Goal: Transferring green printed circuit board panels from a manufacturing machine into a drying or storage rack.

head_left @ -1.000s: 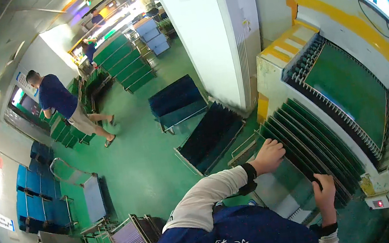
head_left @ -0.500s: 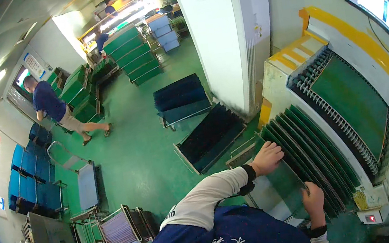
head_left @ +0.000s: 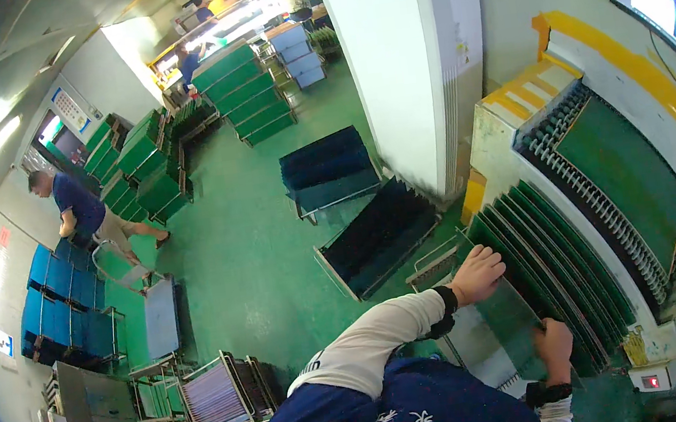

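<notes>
A thin green panel point(head_left: 504, 321) stands tilted at the near end of a row of similar upright green panels point(head_left: 554, 264). My left hand point(head_left: 477, 274) is closed on its far top edge, the fingers bent over it. Lower and to the right, my right hand point(head_left: 554, 345) grips the nearer edge of the same panel, with some of its fingers hidden. Under the panel, a pale flat surface point(head_left: 481, 354) shows in part beside my body. To the right of the row is a conveyor machine point(head_left: 601, 202) with rows of rollers and a large green panel point(head_left: 626, 164) lying on it.
Two racks of dark panels point(head_left: 328, 169) point(head_left: 380, 235) stand on the green floor ahead. A white cabinet point(head_left: 395, 58) rises behind the machine. At the left are a flat trolley point(head_left: 161, 315), blue racks point(head_left: 64, 302) and a walking person point(head_left: 81, 202). Green stacks point(head_left: 246, 95) stand farther back.
The view has shifted slightly, so the scene sits farther right. Both hands keep hold of the green panel. The person at the left has moved toward the blue racks and bends forward.
</notes>
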`<action>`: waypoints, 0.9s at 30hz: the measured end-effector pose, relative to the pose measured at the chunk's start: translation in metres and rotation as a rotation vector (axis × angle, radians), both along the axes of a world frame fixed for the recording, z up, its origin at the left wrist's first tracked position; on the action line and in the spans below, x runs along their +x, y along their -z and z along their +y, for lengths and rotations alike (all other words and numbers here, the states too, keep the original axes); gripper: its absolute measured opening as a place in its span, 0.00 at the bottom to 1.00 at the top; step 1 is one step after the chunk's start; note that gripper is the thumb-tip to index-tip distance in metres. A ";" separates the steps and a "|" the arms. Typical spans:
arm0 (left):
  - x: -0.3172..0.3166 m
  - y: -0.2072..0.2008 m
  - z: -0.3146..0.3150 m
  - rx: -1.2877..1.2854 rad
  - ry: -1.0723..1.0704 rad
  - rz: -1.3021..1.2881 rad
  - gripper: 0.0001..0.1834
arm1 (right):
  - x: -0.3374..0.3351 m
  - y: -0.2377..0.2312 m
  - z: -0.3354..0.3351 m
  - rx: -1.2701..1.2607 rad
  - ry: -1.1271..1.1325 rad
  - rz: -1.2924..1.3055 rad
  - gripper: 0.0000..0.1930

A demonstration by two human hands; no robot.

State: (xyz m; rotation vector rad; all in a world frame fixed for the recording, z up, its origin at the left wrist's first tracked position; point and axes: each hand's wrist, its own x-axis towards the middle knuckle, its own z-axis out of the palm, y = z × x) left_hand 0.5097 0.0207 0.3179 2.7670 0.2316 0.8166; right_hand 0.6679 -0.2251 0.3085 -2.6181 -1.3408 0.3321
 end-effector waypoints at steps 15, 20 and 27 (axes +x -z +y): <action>-0.007 0.005 0.007 -0.025 0.087 -0.105 0.12 | -0.001 0.004 0.002 -0.023 0.079 0.006 0.12; -0.021 0.002 0.007 -0.069 0.107 -0.053 0.12 | 0.007 0.033 -0.009 0.032 0.078 -0.077 0.11; -0.025 0.013 0.010 -0.074 0.118 -0.114 0.11 | 0.008 0.026 -0.007 -0.095 0.070 0.058 0.15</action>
